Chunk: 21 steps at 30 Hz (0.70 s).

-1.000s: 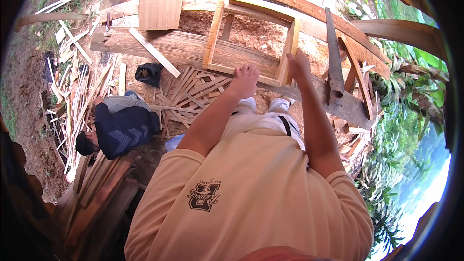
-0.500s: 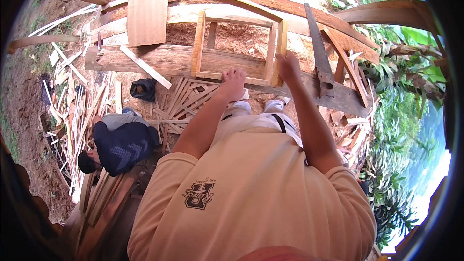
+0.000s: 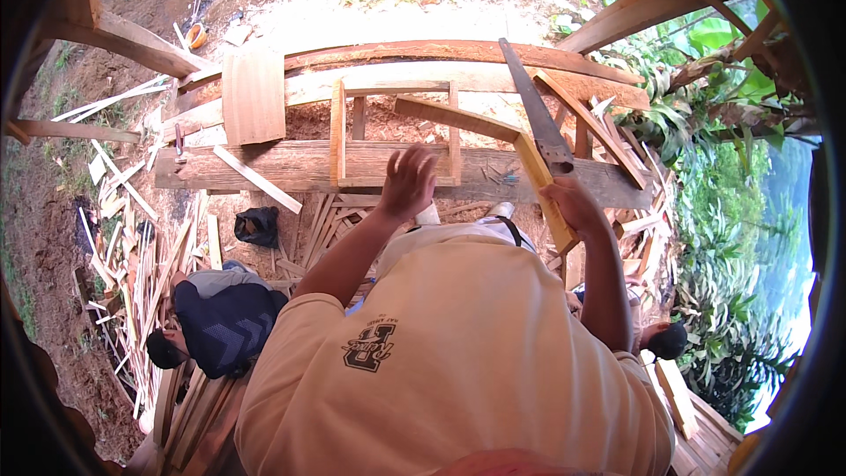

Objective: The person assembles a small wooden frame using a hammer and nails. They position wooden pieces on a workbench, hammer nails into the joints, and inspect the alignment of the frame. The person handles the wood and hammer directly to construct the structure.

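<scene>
My right hand point(image 3: 573, 199) is closed around one arm of an L-shaped wooden piece point(image 3: 534, 171), two narrow boards joined at a corner. One arm of it slants toward me; the other reaches left over a rectangular wooden frame point(image 3: 338, 134). Fingers apart and holding nothing, my left hand point(image 3: 409, 182) is raised over the frame's near side. That frame rests on a thick bench plank point(image 3: 300, 159). Just beyond my right hand lies a handsaw point(image 3: 534, 106), its handle end close to my fingers. Small nail-like bits point(image 3: 506, 176) lie on the plank.
A flat wooden panel point(image 3: 253, 99) and a pale strip point(image 3: 256, 178) lie on the bench's left part. One person point(image 3: 220, 322) crouches at lower left, another point(image 3: 665, 340) at right. Scrap sticks point(image 3: 163, 291) and a black bag point(image 3: 256, 226) are on the ground.
The L-shaped piece has come off the frame's right side, moving toward me and to the right in my right hand. My left hand has risen from the frame's near edge and spread its fingers.
</scene>
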### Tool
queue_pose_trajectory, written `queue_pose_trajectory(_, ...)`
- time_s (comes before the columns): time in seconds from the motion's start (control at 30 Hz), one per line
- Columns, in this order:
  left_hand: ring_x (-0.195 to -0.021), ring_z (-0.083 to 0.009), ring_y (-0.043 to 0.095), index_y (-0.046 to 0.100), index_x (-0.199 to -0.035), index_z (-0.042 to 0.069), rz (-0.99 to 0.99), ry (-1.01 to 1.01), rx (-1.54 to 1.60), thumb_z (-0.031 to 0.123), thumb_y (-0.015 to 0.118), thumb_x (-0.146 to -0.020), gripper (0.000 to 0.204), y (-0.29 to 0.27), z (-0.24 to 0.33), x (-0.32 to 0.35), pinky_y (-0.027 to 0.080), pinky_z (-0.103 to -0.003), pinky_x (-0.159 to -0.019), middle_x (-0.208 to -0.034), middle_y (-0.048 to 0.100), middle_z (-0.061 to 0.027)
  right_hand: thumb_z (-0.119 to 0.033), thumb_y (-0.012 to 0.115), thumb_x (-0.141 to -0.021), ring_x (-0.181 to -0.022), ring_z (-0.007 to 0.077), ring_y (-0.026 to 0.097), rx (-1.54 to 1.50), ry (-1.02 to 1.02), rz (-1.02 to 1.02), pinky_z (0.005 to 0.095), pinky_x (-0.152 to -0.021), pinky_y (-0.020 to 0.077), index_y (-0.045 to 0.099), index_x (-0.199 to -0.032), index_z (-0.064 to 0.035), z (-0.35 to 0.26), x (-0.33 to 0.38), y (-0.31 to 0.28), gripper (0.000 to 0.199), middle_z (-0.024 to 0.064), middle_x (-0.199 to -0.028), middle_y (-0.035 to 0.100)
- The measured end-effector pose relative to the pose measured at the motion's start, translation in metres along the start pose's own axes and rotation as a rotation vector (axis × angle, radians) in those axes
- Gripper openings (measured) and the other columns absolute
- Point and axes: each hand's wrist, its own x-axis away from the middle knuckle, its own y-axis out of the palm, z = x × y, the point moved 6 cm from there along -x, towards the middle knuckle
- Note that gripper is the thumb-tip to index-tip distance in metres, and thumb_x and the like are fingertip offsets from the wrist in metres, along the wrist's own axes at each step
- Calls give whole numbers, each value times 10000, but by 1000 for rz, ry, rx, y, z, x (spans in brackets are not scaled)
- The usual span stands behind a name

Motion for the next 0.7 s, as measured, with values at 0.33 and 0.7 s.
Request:
queue_pose_trajectory(0.33,-819,-293,740,618,-1031,38,-574,12,-63,331,677,-962,307,30,38,-91,592,-441,-728,-863,683,-107,-538,480,-1087,-752,194,653,-405,65,-303,351,-707,522,730,-1102,2,-46,16,-40,595,93,-784,666)
queue_pose_trajectory(0.7,-551,-155,528,603,-919,3,-456,-840,1144,462,585,-1064,481,77,24,-92,462,-378,-514,-630,541,-39,-376,628,-1044,-667,156,640,-562,-94,-180,277,-598,490,684,-1094,8,-25,-22,30,391,72,-843,627)
